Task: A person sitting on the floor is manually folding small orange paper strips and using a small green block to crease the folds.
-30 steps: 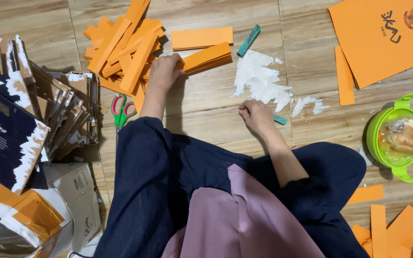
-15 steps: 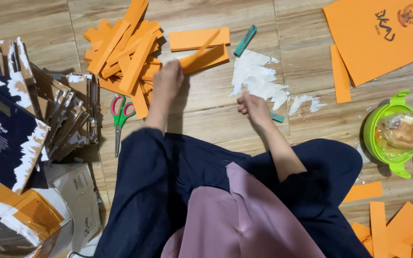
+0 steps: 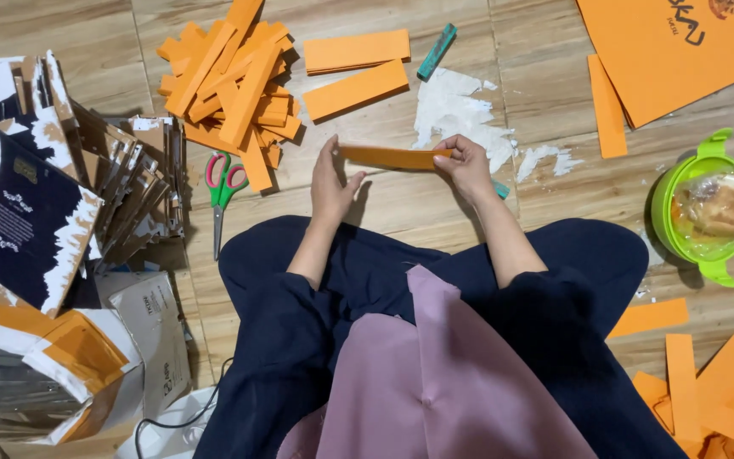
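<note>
An orange paper strip [image 3: 388, 157] is held level between both hands, just above the wooden floor in front of my knees. My left hand [image 3: 330, 183] grips its left end. My right hand [image 3: 466, 166] pinches its right end. Beyond the hands lie two stacks of orange strips [image 3: 356, 70] and a loose heap of orange strips [image 3: 231, 85]. Torn white paper scraps [image 3: 456, 110] lie on the floor under and behind my right hand.
Scissors with red and green handles [image 3: 223, 191] lie left of my left hand. A teal stick [image 3: 437, 51] lies at the back. Torn dark cardboard [image 3: 53, 187] piles up on the left. Large orange sheets [image 3: 681, 51] sit back right, and a green lidded bowl [image 3: 707, 212] stands right.
My left hand took a strip from the stacks and drew it back toward me. My right hand rose from the floor and took hold of the strip's other end.
</note>
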